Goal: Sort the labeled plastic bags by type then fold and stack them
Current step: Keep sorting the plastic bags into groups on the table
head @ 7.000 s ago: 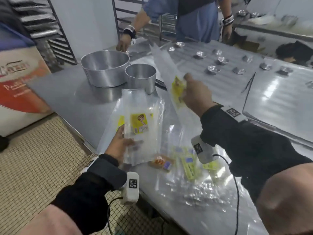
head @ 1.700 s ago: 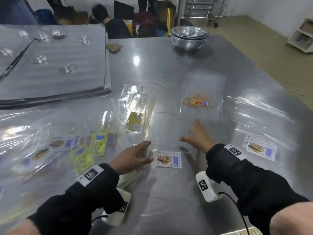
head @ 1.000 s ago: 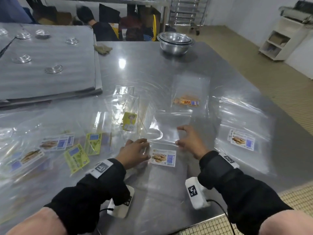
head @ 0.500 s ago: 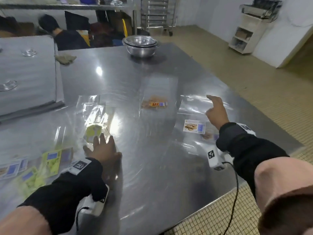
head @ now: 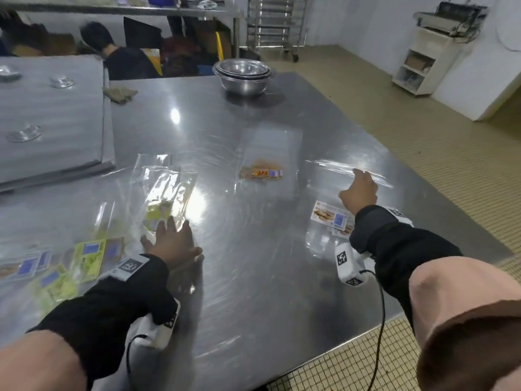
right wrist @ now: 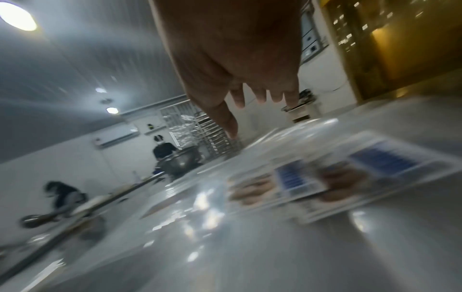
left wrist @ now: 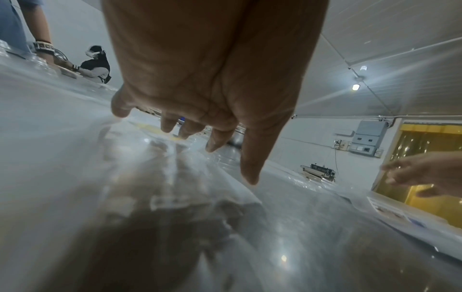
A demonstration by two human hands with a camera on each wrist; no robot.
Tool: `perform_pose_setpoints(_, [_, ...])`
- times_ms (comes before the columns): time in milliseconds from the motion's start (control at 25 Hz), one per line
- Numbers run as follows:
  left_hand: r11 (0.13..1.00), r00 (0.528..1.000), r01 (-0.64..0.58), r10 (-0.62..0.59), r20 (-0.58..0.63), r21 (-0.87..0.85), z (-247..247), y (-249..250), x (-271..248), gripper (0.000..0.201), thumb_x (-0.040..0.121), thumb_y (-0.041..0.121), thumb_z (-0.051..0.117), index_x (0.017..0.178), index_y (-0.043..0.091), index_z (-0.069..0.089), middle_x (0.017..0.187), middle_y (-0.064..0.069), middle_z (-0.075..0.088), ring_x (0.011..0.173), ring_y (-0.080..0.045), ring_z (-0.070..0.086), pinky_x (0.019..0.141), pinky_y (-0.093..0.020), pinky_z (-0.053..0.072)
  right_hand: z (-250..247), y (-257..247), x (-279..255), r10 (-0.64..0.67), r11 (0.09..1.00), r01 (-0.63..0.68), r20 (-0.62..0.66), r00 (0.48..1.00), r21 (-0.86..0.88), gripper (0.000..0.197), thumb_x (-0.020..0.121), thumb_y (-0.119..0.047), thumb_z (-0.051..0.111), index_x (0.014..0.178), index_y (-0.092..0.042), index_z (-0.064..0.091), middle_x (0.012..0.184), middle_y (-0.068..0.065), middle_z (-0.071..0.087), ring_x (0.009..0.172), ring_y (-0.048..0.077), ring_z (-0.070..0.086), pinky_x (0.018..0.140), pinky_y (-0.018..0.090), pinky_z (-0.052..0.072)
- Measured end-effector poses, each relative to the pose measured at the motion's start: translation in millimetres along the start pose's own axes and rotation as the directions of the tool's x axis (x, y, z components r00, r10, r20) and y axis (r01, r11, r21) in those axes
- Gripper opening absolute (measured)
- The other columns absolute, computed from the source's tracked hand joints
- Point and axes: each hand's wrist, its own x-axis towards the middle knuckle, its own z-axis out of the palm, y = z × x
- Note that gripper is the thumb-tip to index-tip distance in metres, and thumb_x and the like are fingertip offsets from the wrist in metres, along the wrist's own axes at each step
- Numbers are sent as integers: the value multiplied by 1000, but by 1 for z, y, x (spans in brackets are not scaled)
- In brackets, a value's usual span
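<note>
Clear plastic bags lie sorted on the steel table point(head: 253, 277). My left hand point(head: 166, 235) lies flat with straight fingers on the near end of a yellow-labelled bag point(head: 163, 193). In the left wrist view its fingertips point(left wrist: 212, 142) touch the film. My right hand point(head: 359, 184) hovers with loose fingers over the far part of the white bread-labelled bags point(head: 328, 217), which lie stacked at the right. The right wrist view shows that hand point(right wrist: 250, 106) above the blurred white label point(right wrist: 350, 177), holding nothing. An orange-labelled bag point(head: 262, 173) lies alone at the centre.
A loose heap of mixed yellow and white-labelled bags point(head: 56, 263) lies at the left. Grey trays with small tins point(head: 50, 117) are stacked at the back left, beside a glove point(head: 119, 93). Steel bowls point(head: 244, 74) stand at the far edge. The table's right edge is close to my right arm.
The white-labelled bag held before me a second ago now lies on the right stack under my right hand. My left hand moved left onto the yellow-labelled bag.
</note>
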Motion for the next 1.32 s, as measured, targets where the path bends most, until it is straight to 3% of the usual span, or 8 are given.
perform_pose_setpoints(120, [994, 993, -22, 9, -121, -108, -6, -13, -3, 66, 90, 44, 54, 147, 26, 26, 158, -5, 10, 145, -24, 10, 113, -53, 12, 30, -58, -34, -245, 962, 234, 63, 968, 142, 58, 81, 2, 56, 136, -5, 40, 141, 17, 39, 130, 34, 35, 103, 28, 27])
perform_pose_setpoints(280, [959, 928, -42, -67, -368, -282, -19, -47, -15, 50, 90, 35, 57, 137, 26, 45, 149, 0, 36, 135, -22, 34, 111, -44, 19, 76, -130, -107, -555, 832, 505, 307, 773, 230, 56, 85, -5, 59, 137, -7, 39, 140, 11, 40, 127, 27, 41, 103, 29, 33])
perform_pose_setpoints(480, [947, 906, 75, -195, -374, -312, -23, -115, -44, 51, 88, 35, 59, 137, 26, 46, 147, 0, 38, 133, -23, 37, 107, -43, 27, 125, -190, -186, -621, 766, 587, 539, 569, 262, 50, 86, -22, 65, 131, -9, 47, 133, 9, 49, 119, 26, 49, 97, 31, 38])
perform_pose_setpoints(640, [893, 906, 196, -323, -273, -406, -9, -172, -66, 58, 83, 32, 65, 136, 19, 47, 144, -7, 42, 132, -26, 39, 105, -42, 35, 156, -217, -227, -620, 735, 632, 623, 478, 246, 54, 85, -27, 67, 132, -9, 47, 137, 8, 47, 125, 23, 44, 96, 26, 34])
perform_pose_setpoints(880, [870, 916, 246, -352, -191, -427, 6, -208, -92, 72, 62, 58, 77, 110, 11, 52, 112, -8, 57, 102, -24, 53, 83, -34, 43, 195, -243, -264, -565, 740, 664, 632, 531, 105, 74, 79, -39, 72, 133, -3, 36, 130, 17, 47, 121, 32, 44, 94, 35, 39])
perform_pose_setpoints(1000, [937, 925, 302, -332, -185, -174, 10, -212, -101, 82, 64, 70, 66, 124, 20, 45, 133, -7, 41, 122, -26, 38, 95, -40, 36, 204, -250, -271, -506, 742, 670, 643, 576, -16, 82, 74, -42, 75, 133, -4, 32, 131, 17, 39, 122, 35, 40, 96, 39, 40])
perform_pose_setpoints(1160, [954, 956, 276, -285, -68, -115, 15, -214, -107, 84, 79, 70, 50, 148, 36, 15, 158, -7, 2, 144, -30, 5, 111, -50, 16, 213, -254, -272, -468, 819, 572, 632, 618, 47, 73, 72, -24, 80, 126, -4, 36, 126, 19, 39, 113, 37, 49, 90, 40, 47])
perform_pose_setpoints(1320, [959, 967, 233, -246, -70, -163, 13, -223, -108, 91, 78, 68, 55, 149, 32, 10, 159, -8, 0, 144, -30, 7, 111, -50, 16, 208, -250, -263, -400, 897, 430, 599, 693, 101, 62, 77, -5, 74, 125, 1, 34, 113, 17, 53, 106, 31, 53, 75, 29, 41])
